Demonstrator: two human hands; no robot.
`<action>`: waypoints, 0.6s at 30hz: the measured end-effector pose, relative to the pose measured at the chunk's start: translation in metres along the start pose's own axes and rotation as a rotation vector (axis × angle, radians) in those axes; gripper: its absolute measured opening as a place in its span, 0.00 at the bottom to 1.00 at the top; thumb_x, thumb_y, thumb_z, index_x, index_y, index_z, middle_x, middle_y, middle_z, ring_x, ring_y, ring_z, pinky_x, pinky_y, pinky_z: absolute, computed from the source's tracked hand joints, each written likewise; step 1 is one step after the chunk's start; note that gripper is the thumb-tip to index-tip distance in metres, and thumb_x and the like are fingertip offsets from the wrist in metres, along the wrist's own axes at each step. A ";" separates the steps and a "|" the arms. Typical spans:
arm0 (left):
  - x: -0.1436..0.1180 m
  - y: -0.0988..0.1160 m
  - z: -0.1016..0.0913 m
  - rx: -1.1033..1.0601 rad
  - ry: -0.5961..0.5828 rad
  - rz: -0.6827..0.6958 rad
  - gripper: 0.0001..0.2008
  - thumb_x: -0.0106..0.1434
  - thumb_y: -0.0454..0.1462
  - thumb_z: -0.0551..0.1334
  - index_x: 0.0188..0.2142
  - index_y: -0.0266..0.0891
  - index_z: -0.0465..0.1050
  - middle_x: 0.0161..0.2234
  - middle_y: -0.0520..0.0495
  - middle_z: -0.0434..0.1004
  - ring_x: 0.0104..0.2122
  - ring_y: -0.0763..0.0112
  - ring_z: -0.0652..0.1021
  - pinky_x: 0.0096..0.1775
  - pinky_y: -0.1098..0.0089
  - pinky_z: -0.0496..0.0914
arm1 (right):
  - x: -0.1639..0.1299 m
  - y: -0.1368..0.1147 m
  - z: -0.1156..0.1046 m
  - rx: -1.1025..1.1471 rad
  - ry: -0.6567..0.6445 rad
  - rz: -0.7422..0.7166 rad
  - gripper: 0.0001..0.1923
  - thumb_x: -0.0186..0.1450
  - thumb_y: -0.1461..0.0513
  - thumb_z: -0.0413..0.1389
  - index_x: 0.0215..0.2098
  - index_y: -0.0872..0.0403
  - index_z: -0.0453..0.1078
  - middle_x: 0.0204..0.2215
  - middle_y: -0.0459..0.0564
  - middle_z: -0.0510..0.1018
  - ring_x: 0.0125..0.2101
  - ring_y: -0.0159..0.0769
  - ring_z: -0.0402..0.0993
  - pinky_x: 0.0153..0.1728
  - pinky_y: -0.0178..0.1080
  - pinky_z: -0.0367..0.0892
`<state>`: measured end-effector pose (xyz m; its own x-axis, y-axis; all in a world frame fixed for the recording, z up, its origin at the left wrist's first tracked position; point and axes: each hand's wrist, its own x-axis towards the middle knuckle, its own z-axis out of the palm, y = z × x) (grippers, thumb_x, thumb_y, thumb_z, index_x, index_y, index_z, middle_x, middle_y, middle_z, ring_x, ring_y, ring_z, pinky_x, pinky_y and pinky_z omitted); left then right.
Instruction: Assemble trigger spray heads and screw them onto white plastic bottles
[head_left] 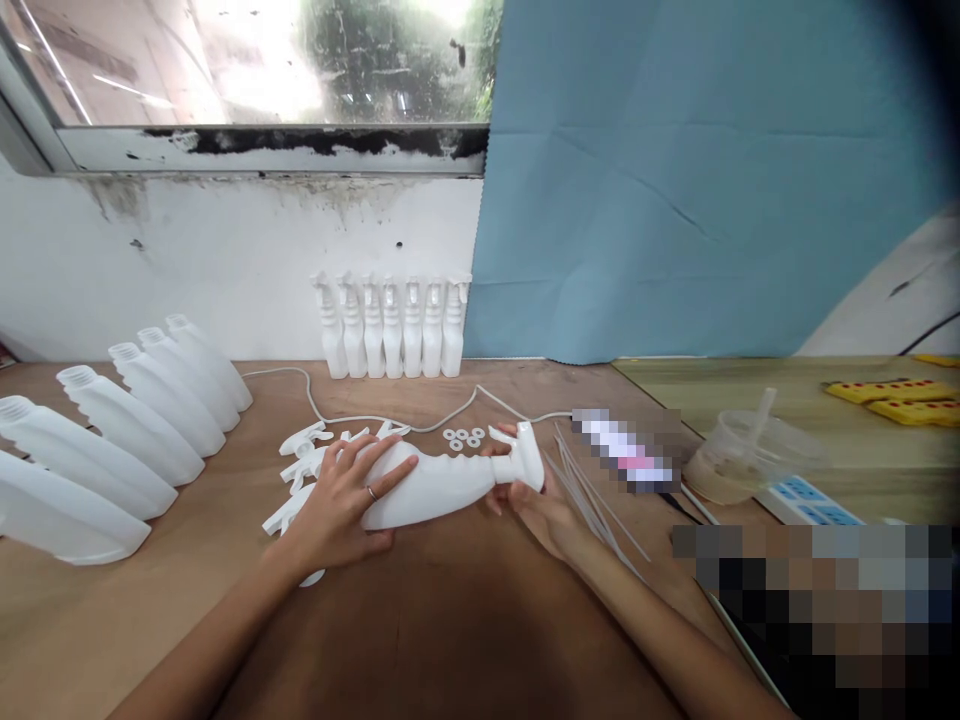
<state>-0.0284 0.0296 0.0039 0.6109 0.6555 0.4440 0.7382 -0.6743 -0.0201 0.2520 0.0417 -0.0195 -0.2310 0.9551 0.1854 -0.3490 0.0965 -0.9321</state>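
A white spray bottle [435, 487] lies on its side above the brown table, its base to the left and its trigger sprayer head [527, 458] to the right. My left hand [346, 495], with a ring on one finger, is wrapped over the bottle's lower body. At the neck, my right hand [541, 508] grips the sprayer head from below; some of its fingers are hidden behind the bottle. Loose white trigger heads [304, 460] lie beside my left hand, partly covered by it. Small white rings [463, 437] sit just behind the bottle.
Open-necked white bottles [135, 430] stand in a row at left. Several bottles with sprayers [391, 330] line the wall. Thin white tubes [589, 490] lie right of my hand. A cable [390, 418] crosses behind; a plastic cup [727, 460] and power strip [808, 500] are at right.
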 end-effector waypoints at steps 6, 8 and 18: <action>0.002 0.015 -0.001 -0.201 -0.058 -0.047 0.45 0.47 0.37 0.66 0.65 0.50 0.51 0.64 0.46 0.49 0.60 0.50 0.55 0.59 0.51 0.51 | -0.002 -0.005 0.000 -0.055 0.033 -0.032 0.29 0.51 0.52 0.66 0.50 0.47 0.66 0.36 0.51 0.76 0.35 0.43 0.70 0.32 0.43 0.69; 0.002 0.022 0.000 -0.279 -0.081 -0.061 0.47 0.47 0.36 0.67 0.65 0.50 0.49 0.64 0.46 0.49 0.60 0.50 0.55 0.59 0.51 0.52 | -0.002 -0.005 -0.003 -0.089 0.136 -0.068 0.26 0.53 0.52 0.65 0.47 0.48 0.67 0.34 0.50 0.76 0.37 0.43 0.71 0.39 0.44 0.68; 0.038 0.037 -0.003 -0.917 -0.453 -0.247 0.33 0.64 0.49 0.58 0.65 0.48 0.51 0.48 0.45 0.72 0.42 0.64 0.73 0.41 0.67 0.68 | -0.002 -0.038 -0.017 -0.022 0.029 -0.039 0.22 0.56 0.53 0.58 0.48 0.51 0.68 0.31 0.50 0.75 0.31 0.43 0.73 0.33 0.44 0.70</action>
<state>0.0214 0.0282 0.0228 0.6627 0.7480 -0.0365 0.4727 -0.3800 0.7951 0.2812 0.0405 0.0101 -0.1909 0.9582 0.2132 -0.3371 0.1400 -0.9310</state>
